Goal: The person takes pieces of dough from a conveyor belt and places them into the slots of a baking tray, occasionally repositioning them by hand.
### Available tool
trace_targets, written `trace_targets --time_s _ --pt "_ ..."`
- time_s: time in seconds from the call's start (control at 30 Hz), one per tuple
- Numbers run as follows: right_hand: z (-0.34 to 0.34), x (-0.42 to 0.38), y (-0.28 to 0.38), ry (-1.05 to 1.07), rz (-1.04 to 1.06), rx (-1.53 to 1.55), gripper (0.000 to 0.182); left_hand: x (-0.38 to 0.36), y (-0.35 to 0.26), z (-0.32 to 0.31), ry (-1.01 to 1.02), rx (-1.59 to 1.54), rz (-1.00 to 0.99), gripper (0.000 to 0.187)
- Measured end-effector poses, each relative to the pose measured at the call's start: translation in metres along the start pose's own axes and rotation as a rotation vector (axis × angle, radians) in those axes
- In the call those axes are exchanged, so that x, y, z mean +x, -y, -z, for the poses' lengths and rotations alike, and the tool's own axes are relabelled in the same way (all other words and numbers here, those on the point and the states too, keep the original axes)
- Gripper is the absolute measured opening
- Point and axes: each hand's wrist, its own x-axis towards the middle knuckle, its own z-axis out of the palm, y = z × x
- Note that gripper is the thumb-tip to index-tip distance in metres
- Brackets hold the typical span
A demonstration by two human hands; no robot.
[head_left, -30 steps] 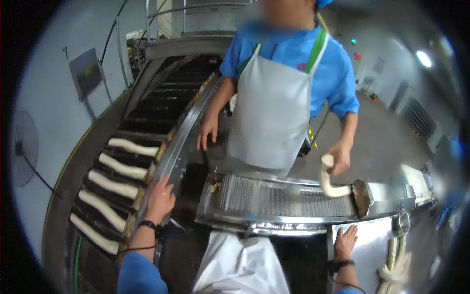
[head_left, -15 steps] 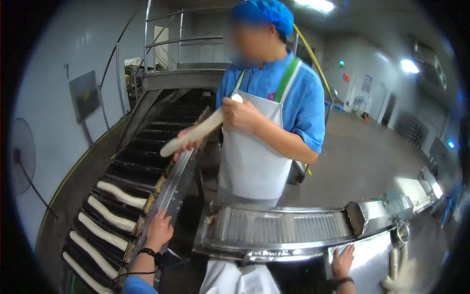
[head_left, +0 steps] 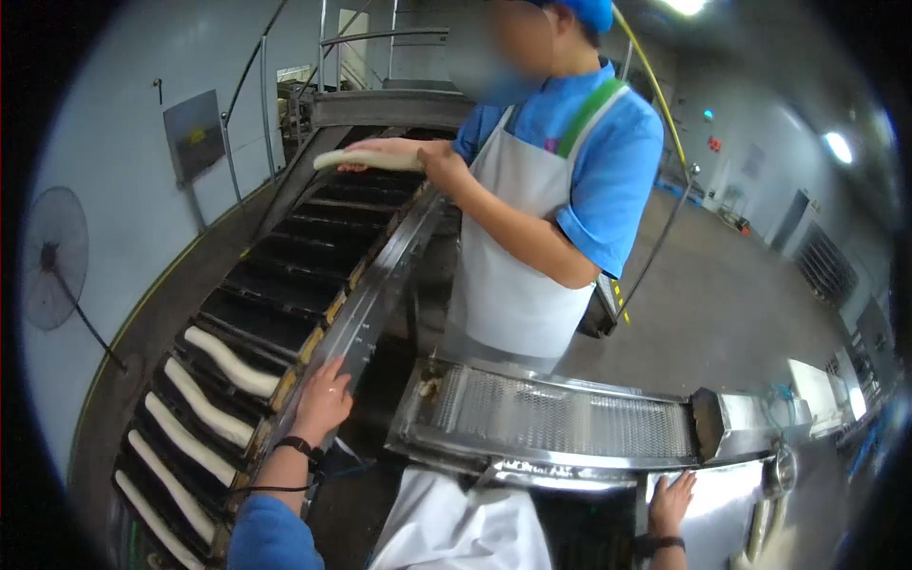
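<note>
Your left hand (head_left: 323, 394) is spread on the rail (head_left: 385, 285), right hand (head_left: 672, 501) flat on the counter (head_left: 727, 503), neither gripping; dough (head_left: 231, 365) lies on the conveyor (head_left: 255, 312) at near left, so best keep your left clear of its ends.

Trough conveyor (head_left: 271, 275), my left: five dough strips (head_left: 231, 363), side by side.
Steel table (head_left: 717, 503): my right hand (head_left: 671, 505); dough lengths (head_left: 757, 534) further right.
</note>
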Motion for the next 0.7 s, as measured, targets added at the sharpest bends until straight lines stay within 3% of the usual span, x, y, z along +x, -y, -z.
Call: trace_targets --time_s 0.07,0.3,0.63,0.7 --pt "0.004 0.001 0.003 0.075 -0.051 -0.007 0.076 -0.001 0.002 -0.003 -0.009 -0.005 0.002 0.035" --pt "0.003 0.006 0.010 0.017 -0.006 -0.009 0.071 -0.001 -0.001 -0.002 -0.036 -0.006 -0.029 0.033" --pt "-0.031 0.050 0.002 -0.103 0.241 0.117 0.064 -0.005 -0.001 -0.006 -0.041 0.012 -0.032 0.033" --pt "-0.040 0.062 0.004 -0.217 0.294 0.135 0.064 -0.005 -0.002 -0.005 -0.044 0.033 -0.033 0.033"
